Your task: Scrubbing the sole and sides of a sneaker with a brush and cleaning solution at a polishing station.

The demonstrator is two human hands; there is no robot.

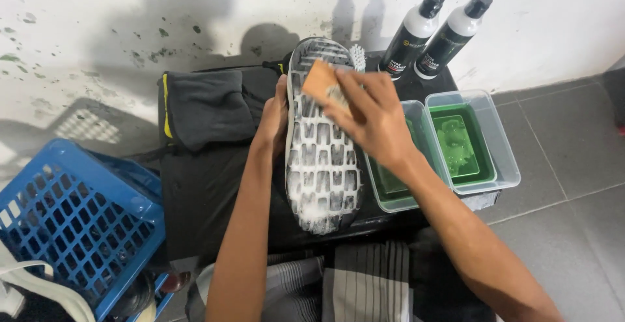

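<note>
Shoe, grey sole (322,166) foam-lathered, upturned — our left hand (277,117) grips its edge steadying it, right hand (371,117) clasping wooden-backed brush (320,80) against the tread.

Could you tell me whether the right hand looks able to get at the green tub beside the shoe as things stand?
Probably yes: the right hand holds a brush on the shoe sole, and the open green tub sits right beside it, uncovered.
</note>
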